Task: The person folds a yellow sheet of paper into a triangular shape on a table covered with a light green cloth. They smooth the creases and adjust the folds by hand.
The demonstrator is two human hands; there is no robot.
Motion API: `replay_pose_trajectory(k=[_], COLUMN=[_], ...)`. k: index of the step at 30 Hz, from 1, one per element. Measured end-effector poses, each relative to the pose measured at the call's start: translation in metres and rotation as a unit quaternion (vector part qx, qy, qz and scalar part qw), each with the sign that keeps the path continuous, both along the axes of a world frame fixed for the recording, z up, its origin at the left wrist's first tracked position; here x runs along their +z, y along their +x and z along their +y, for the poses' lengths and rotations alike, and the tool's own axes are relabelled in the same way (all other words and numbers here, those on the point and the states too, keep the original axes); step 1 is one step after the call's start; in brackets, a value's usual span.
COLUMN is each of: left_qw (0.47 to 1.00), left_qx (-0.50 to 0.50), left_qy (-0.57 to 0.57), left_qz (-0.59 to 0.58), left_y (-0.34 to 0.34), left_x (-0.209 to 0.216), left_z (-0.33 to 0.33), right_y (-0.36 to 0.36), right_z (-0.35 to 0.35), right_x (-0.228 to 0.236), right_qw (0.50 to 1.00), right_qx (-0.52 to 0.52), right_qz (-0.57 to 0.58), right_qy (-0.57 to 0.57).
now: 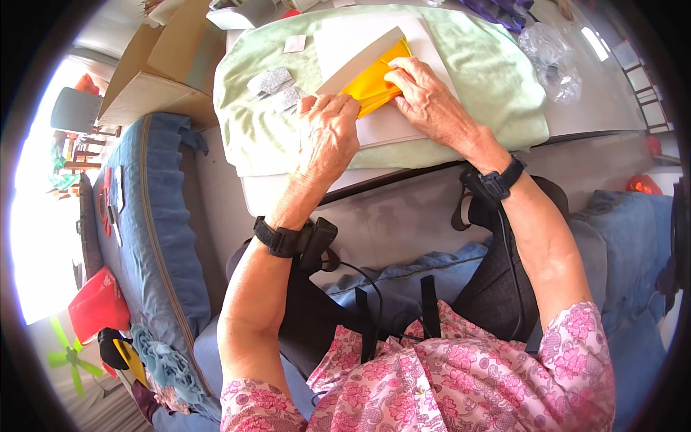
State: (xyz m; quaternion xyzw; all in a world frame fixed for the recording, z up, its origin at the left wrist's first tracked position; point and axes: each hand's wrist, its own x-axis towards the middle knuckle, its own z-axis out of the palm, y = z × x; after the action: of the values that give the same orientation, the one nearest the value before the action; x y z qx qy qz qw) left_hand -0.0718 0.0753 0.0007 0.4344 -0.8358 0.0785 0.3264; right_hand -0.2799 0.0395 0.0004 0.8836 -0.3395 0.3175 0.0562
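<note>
Seen from the head camera: white table (576,108) up top, with pale green towel (475,86) spread over it and white sheet (338,36) lying flat on the towel. On that sheet, a folded yellow cloth (371,83), with a stiff pale card (360,57) laid over its upper left side. Long way of the cloth and card running slantwise, from low on the left to high on the right. Left hand (327,133) pressing down on the low end of the cloth, fingers bent and close together, tips on the edge by the card. Right hand (428,97) lying on the right side of the cloth, fingers curled, tips touching the yellow fold near its high end. Both hands right on the cloth, one at each side, neither nearer than the other. Hard to tell if any finger pinches under the fold or only pushes on top. Two small grey patches (272,81) just left of the left hand, on the towel. Brown cardboard box (155,68) farther left. Crumpled clear plastic (551,61) well off to the right. Blue cushion (155,237) low on the left. Black straps on both wrists.
</note>
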Motion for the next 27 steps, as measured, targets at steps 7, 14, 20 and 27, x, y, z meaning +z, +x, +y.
replay_pose_trajectory(k=[7, 14, 20, 27], left_qw=[0.999, 0.999, 0.999, 0.998], left_qx=[0.017, 0.013, 0.039, 0.024], left_qy=[0.027, 0.016, 0.009, 0.034], left_qz=[-0.008, 0.038, -0.004, 0.050], left_y=[-0.005, 0.006, 0.002, -0.002], left_x=[0.004, -0.002, -0.004, -0.003], left_z=[0.006, 0.001, 0.006, 0.008], right_y=[0.000, -0.002, 0.000, -0.004], right_z=[0.003, 0.006, 0.005, 0.004], right_x=[-0.005, -0.001, -0.001, -0.003], right_qw=[1.000, 0.996, 0.986, 0.985], right_qx=[0.029, 0.028, 0.031, 0.047], right_qz=[-0.002, -0.045, -0.095, -0.094], right_qy=[0.005, 0.074, 0.130, 0.134])
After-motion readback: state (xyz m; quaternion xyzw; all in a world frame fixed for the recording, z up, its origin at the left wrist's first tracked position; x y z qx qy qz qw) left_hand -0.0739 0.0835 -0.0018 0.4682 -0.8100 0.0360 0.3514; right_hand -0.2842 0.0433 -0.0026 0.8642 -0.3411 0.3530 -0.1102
